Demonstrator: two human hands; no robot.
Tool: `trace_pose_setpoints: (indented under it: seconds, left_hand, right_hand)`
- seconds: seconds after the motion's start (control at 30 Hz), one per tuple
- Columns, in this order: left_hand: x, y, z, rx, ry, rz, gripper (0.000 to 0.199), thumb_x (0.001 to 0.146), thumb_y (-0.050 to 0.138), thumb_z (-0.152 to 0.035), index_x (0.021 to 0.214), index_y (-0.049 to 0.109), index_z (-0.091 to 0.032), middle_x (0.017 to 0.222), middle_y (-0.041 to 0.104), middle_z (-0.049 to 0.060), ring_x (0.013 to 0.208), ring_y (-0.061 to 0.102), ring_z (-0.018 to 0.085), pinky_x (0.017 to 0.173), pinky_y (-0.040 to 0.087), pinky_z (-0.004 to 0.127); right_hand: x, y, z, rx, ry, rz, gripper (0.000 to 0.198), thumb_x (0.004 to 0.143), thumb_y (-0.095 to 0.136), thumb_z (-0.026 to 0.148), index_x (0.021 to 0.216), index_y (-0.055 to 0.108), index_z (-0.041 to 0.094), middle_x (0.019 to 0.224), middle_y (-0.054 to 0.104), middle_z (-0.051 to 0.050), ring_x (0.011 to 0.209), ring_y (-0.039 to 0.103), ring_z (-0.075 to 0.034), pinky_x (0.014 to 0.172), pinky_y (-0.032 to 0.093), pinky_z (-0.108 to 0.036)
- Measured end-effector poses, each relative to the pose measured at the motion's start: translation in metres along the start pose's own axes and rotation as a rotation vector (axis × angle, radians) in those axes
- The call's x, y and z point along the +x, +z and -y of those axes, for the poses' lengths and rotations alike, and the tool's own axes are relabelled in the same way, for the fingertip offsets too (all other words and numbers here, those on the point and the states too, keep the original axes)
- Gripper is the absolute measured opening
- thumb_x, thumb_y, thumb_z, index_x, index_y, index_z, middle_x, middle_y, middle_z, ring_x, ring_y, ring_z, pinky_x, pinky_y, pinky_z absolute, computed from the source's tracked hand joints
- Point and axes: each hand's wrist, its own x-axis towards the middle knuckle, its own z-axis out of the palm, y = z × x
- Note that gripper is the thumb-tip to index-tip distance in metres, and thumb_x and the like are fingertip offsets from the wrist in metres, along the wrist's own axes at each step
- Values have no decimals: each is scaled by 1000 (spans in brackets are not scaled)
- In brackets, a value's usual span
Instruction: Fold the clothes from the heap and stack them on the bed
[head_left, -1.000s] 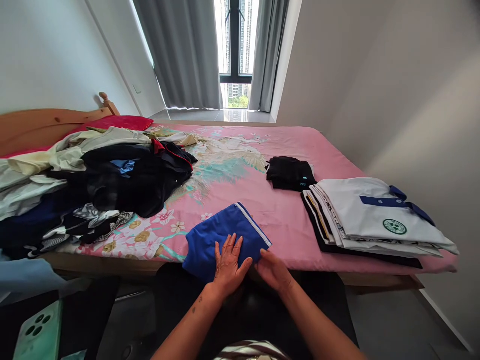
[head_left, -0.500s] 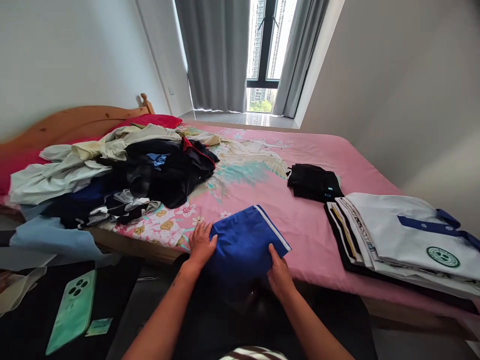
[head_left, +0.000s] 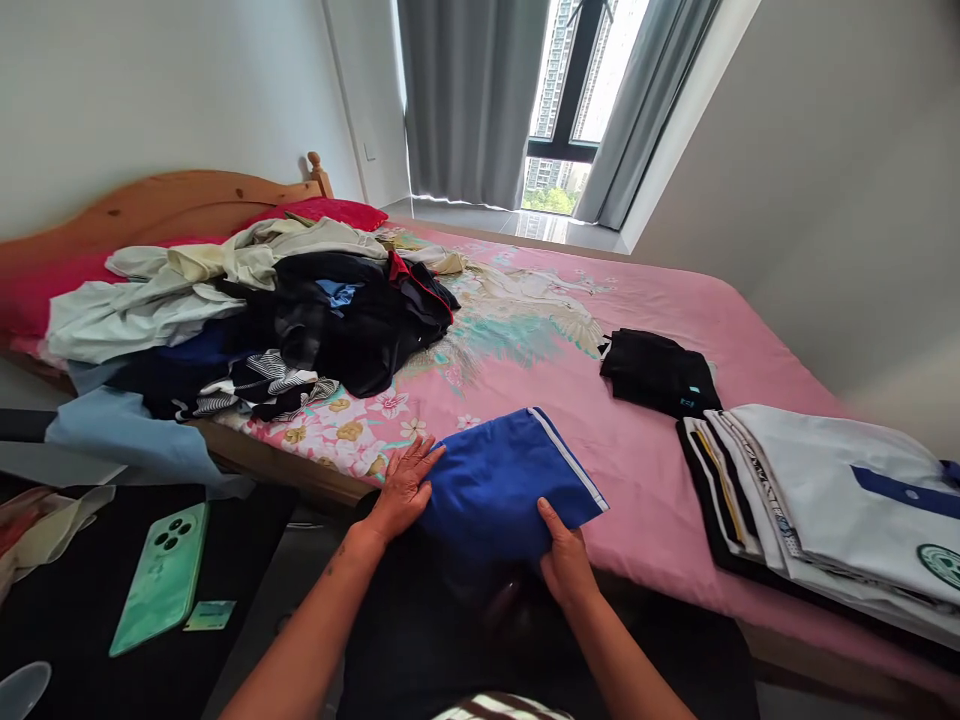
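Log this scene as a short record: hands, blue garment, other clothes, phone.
Left hand: spread at the left edge of the blue garment
Right hand: gripping its right side, thumb on top
White trim: along the garment's right edge
Black garment: folded on the bed
Folded stack: bed's right, white shirt on top
Loose clothes: heaped at left
Phone: lower left, beside a card

A pink-covered bed (head_left: 525,385) bears a rumpled clothes heap (head_left: 330,330), a folded black garment (head_left: 658,372) and a folded stack (head_left: 802,460).
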Motion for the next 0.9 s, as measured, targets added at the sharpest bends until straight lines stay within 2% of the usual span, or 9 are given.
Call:
trace_pose_setpoints:
  seconds: [0.1,0.2,0.33,0.47,0.57,0.63,0.77,0.9]
  left_hand:
    - [5,-5,1,-57,-104,-59,52,83,47,-24,135,47,-27,133,56,5,127,45,25,113,19,49]
    - [20,-9,5,-158,-239,-93,44,87,44,-31,129,55,-22,126,61,9,122,49,26,109,27,47]
    - [47,-10,6,-304,-271,15,47,83,47,-29,128,56,-17,127,60,11,122,49,25,106,33,38]
    - [60,-14,2,-346,-283,150,51,78,51,-32,125,58,-13,96,70,9,89,64,22,82,48,33]
    - [55,-19,3,-352,-303,211,51,78,50,-39,120,60,-12,84,69,6,72,62,19,67,48,29]
    - [48,-21,8,-344,-310,215,52,78,52,-43,120,59,-14,84,68,5,71,62,18,65,47,28]
    - [38,-18,19,-382,-328,161,57,75,56,-51,120,58,-15,87,68,4,77,63,19,72,48,29]
    - [38,-15,22,-479,-360,92,60,74,57,-54,117,59,-13,94,71,8,88,65,23,81,50,34]
  right_hand:
    - [4,2,2,52,74,-38,65,74,72,36,133,47,26,120,64,0,117,56,-21,98,51,-36]
    - [7,2,0,69,85,-42,56,77,69,39,129,51,26,120,64,0,119,54,-21,98,51,-36]
    - [10,1,-1,145,127,-82,46,79,66,39,121,58,23,118,65,-1,120,53,-20,100,49,-36]
    - [13,1,1,274,198,-106,44,81,63,40,119,60,18,116,66,-4,117,56,-21,101,48,-38]
    - [12,2,4,301,220,-52,47,81,61,44,119,60,17,114,67,-6,116,57,-22,101,47,-40]
    - [8,2,4,288,191,-27,50,80,64,43,122,58,17,115,66,-6,115,57,-22,100,47,-40]
    - [-2,2,1,223,103,22,65,73,74,30,132,50,21,117,65,-4,109,61,-22,99,48,-40]
    - [-6,6,-1,208,129,36,68,70,76,28,132,49,16,112,67,-7,105,63,-23,96,50,-40]
